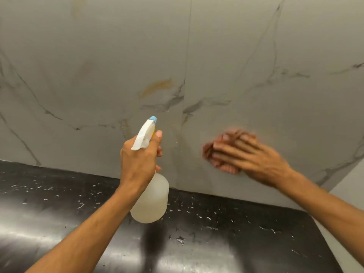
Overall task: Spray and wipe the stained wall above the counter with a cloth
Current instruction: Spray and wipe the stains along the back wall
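Above the black surface [59, 223], the grey marbled wall [236, 56] fills most of the view, with an orange-brown stain [155, 86] near its vertical seam. Below that stain, the left hand [137, 160] holds a translucent spray bottle [151, 200] over the surface, fingers wrapped round its neck. Right of the stain and lower, the right hand [254, 156], blurred, presses a reddish cloth [212, 152] flat against the wall, fingers [232, 148] spread.
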